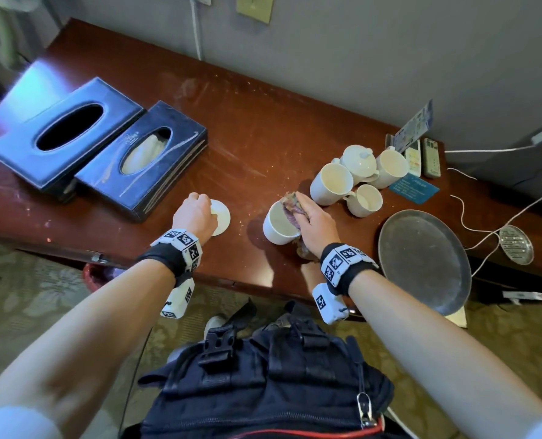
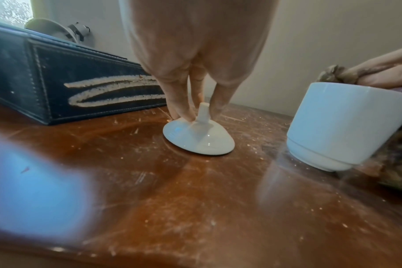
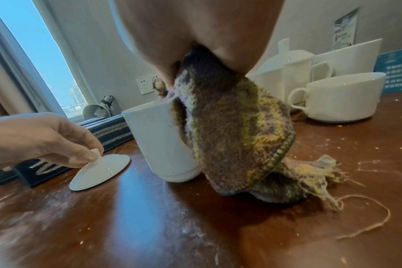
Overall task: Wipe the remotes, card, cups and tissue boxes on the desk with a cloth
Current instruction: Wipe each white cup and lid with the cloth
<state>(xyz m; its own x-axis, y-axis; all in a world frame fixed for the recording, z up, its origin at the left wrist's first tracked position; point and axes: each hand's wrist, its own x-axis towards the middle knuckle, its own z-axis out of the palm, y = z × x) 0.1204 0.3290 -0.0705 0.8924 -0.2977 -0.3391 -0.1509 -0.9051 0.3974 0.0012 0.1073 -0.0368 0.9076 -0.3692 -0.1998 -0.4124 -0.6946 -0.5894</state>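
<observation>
Right hand (image 1: 314, 223) grips cloth (image 3: 232, 130) against cup (image 1: 279, 228); left hand (image 1: 196, 217) pinches lid (image 2: 197, 139) — a hard wipe could tip the unsteadied cup.

Daylight from your left, soft indoors, with glare and wide-angle warp

Your window (image 3: 41, 59) throws a blue sheen across the desk (image 1: 257, 128) and the tissue box (image 1: 63, 128); the left wrist view shows a blurred blue flare low left, the cup (image 3: 163, 141) casts a soft shadow, and edges bend and smear in every view
</observation>
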